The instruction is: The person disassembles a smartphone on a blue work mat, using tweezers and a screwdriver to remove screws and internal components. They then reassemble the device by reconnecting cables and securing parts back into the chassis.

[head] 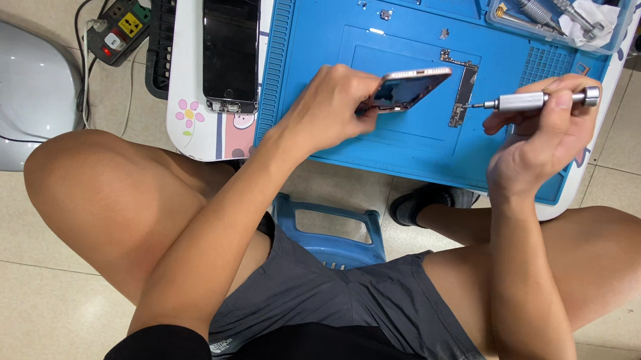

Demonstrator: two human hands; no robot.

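— Hands first: what has the left hand [336,104] got?

— It is clamped on a phone shell [407,88], held tilted above the blue mat [312,55], fingers curled round its near end.

— And the right hand [541,131]?

— Closed round a silver screwdriver [533,101]. The tip points left and sits at a narrow circuit board [462,95] lying on the mat, just right of the shell. Whether tip and board touch, I cannot tell.

— What lies at the far left?

— A grey rounded thing [2,89] on the floor, then a power strip [119,30] with cables. On the left part of the desk [199,127], beside the mat, a dark phone screen [230,40] lies flat.

— Anything loose on the mat?

— A few tiny parts [385,15] far of the shell, too small to name.

— And to the right?

— A clear tray [557,13] at the far right corner holds metal tools and a white cloth. Near the person, between the knees, a blue stool [331,227] shows.
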